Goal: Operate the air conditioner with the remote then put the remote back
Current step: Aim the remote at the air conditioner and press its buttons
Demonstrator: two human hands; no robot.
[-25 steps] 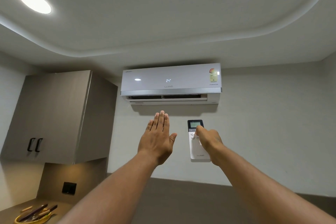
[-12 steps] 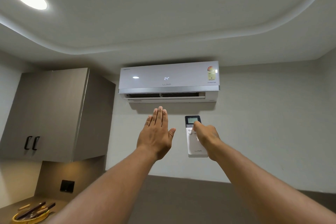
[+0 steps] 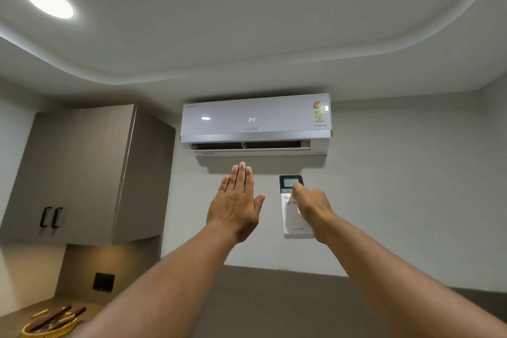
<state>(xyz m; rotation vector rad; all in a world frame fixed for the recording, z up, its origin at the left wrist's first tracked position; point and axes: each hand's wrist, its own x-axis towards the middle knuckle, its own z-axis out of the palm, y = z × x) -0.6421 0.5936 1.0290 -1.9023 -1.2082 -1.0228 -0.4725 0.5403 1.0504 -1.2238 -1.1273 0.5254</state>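
Observation:
A white wall-mounted air conditioner (image 3: 255, 123) hangs high on the wall, its display reading 24 and its lower flap open. Below it, my right hand (image 3: 311, 207) holds up a white remote (image 3: 292, 218) with a dark screen at its top, my thumb resting on the buttons just under the screen. My left hand (image 3: 236, 206) is raised flat beside the remote, fingers together and pointing up toward the vent, holding nothing.
A grey wall cabinet (image 3: 79, 173) with two black handles hangs at the left. Beneath it a counter holds a yellow bowl (image 3: 49, 328) with knives and utensils. A black socket (image 3: 103, 281) sits on the backsplash. A round ceiling light (image 3: 48, 0) glows upper left.
Both hands stay raised under the unit, almost unmoved. The view shifts slightly between frames.

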